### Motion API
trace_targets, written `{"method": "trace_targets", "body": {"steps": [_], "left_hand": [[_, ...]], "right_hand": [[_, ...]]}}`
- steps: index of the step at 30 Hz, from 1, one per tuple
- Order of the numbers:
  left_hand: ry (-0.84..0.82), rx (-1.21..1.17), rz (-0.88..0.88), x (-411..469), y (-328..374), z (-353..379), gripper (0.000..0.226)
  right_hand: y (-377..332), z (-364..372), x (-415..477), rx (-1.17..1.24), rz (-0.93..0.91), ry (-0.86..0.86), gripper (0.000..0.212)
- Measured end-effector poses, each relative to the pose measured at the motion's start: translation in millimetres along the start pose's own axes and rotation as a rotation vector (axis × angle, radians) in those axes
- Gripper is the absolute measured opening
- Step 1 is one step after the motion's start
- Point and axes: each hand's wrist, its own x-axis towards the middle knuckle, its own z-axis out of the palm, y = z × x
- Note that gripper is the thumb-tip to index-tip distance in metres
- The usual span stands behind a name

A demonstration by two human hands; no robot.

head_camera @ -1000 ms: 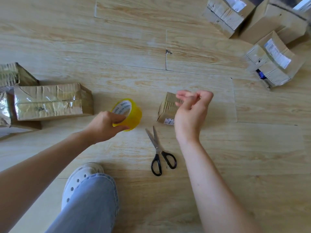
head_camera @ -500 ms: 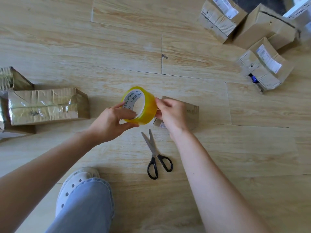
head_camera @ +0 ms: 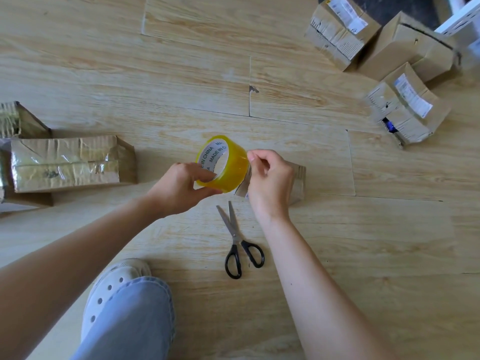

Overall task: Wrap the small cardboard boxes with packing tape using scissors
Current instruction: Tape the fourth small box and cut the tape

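My left hand (head_camera: 181,187) grips a yellow roll of packing tape (head_camera: 224,163), with fingers through its white core. My right hand (head_camera: 268,179) has its fingertips curled at the roll's right edge, picking at the tape there. A small cardboard box (head_camera: 298,181) lies on the wooden floor right behind my right hand and is mostly hidden by it. Black-handled scissors (head_camera: 240,242) lie shut on the floor just below both hands, blades pointing away from me.
Tape-wrapped cardboard boxes (head_camera: 70,162) sit at the left edge. Several unwrapped boxes with white labels (head_camera: 405,110) are piled at the top right. My leg in jeans (head_camera: 130,320) and a white clog (head_camera: 111,284) are at the bottom left.
My left hand lifted the tape roll off the floor and turned its core toward me. My right hand came down from above the small box to the roll's edge.
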Motion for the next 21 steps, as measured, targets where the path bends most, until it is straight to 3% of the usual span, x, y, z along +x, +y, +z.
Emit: {"method": "trace_targets", "body": {"steps": [6,8,11,15,19,21], "left_hand": [[-0.138,-0.14,-0.198,6,-11,-10,0.026],[-0.19,-0.17,-0.188,6,-9,-16,0.026],[-0.243,-0.195,-0.163,11,1,-20,0.018],[-0.286,-0.229,-0.142,20,12,-22,0.015],[-0.33,-0.181,-0.116,27,17,-27,0.012],[-0.342,-0.152,-0.121,30,17,-31,0.009]], "right_hand": [[6,-10,-10,0.332,0.181,-0.14,0.008],[6,-17,-3,0.433,0.303,-0.149,0.002],[0,-21,8,0.531,0.43,-0.143,0.023],[-6,-27,17,0.582,0.531,-0.131,0.022],[-5,-41,28,0.69,0.802,-0.262,0.014],[-5,-48,33,0.714,0.896,-0.334,0.02]]}}
